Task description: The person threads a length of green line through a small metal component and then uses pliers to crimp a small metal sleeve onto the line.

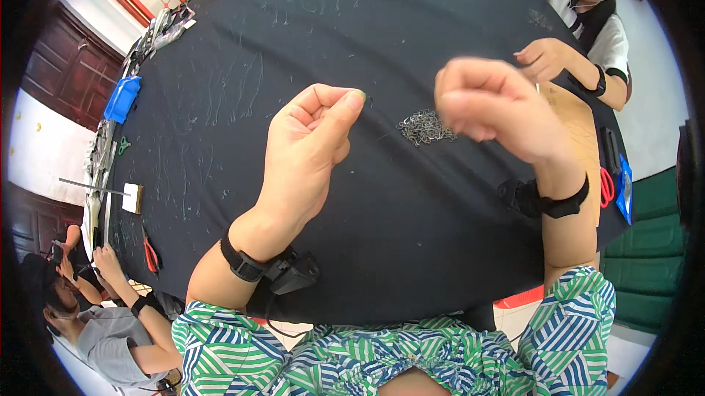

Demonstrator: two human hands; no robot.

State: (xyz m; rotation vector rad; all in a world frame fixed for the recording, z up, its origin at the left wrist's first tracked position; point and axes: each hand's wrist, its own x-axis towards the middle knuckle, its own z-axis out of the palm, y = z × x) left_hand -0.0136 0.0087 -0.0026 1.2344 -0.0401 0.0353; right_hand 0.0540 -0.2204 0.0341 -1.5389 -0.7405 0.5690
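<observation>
My left hand (305, 142) is raised over the black cloth, thumb and forefinger pinched together. A tiny dark tip shows at the fingertips, too small to name. My right hand (503, 109) is up at the right, its fingers curled inward and smeared by motion; anything in them is hidden. Just left of that hand lies a pile of small metal wire pieces (422, 128), several looking like little clips or swivels. Both my wrists wear black straps with small devices.
Thin line pieces (246, 91) lie scattered on the black cloth (411, 249). Left: red-handled pliers (150, 255), green scissors (123, 145), a white block (133, 198), a blue tray (123, 99). Right: brown cardboard (580, 128), red-handled scissors (606, 187), a co-worker's hand (545, 59). Another person sits lower left.
</observation>
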